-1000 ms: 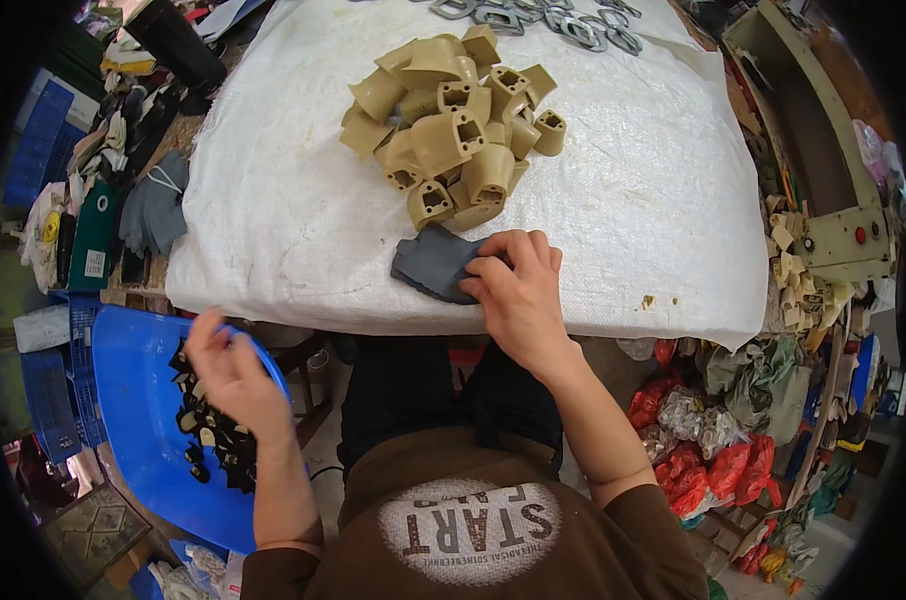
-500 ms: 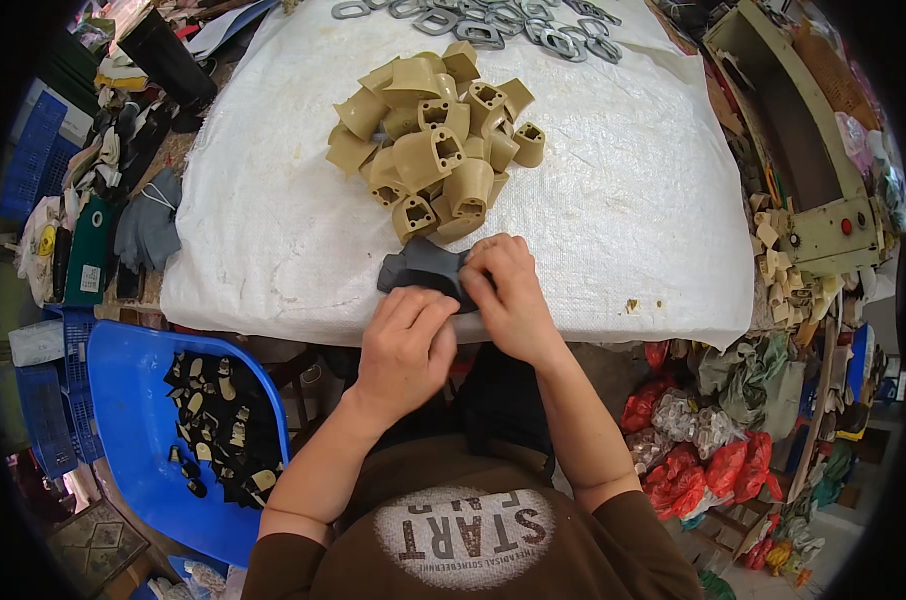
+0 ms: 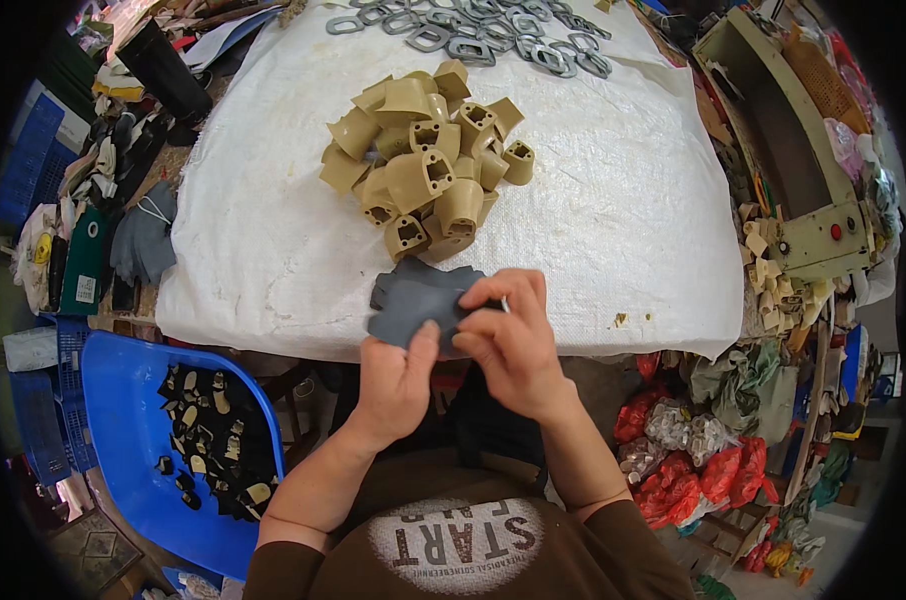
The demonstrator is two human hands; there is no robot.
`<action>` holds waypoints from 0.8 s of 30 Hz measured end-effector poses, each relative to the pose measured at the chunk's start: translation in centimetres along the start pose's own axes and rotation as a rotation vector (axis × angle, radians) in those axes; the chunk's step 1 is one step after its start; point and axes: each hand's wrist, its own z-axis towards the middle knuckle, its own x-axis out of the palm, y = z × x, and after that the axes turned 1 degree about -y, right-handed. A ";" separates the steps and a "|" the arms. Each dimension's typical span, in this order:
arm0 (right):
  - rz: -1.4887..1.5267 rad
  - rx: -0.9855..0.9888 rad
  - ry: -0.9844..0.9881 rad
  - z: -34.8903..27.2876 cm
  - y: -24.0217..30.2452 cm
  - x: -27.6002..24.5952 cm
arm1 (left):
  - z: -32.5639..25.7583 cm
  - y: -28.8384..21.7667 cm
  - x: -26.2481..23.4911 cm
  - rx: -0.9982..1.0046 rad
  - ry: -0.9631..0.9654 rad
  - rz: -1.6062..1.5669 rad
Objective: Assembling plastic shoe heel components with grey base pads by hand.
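Near the front edge of the white sheet, I hold dark grey leather-like pieces with notched edges; they overlap, and how many there are I cannot tell. My left hand grips their near edge, thumb on top and fingers underneath. At their right side my right hand is closed in a pinch, its fingertips at the edge of the grey material. Just beyond lies a heap of beige hollow shoe heels, several with square sockets and small holes showing.
Grey oval rings lie at the far edge of the white sheet. A blue tub with black-covered heels stands low left. More grey pieces hang at the left. On the right are a green metal machine and red bags.
The grey pieces, folded up before, now lie flatter and spread wider. My left thumb has come on top of them, and my right hand has moved slightly toward me.
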 end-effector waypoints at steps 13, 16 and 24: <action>0.190 0.406 -0.414 1.3 -7.1 1.6 | 2.5 3.0 1.4 -0.049 -0.206 -0.229; 0.405 0.604 -0.507 -0.4 -7.1 0.0 | 2.0 3.0 0.6 -0.116 -0.074 -0.100; -0.162 0.182 -0.249 3.6 -5.4 1.9 | 1.8 3.1 1.3 -0.124 -0.224 -0.373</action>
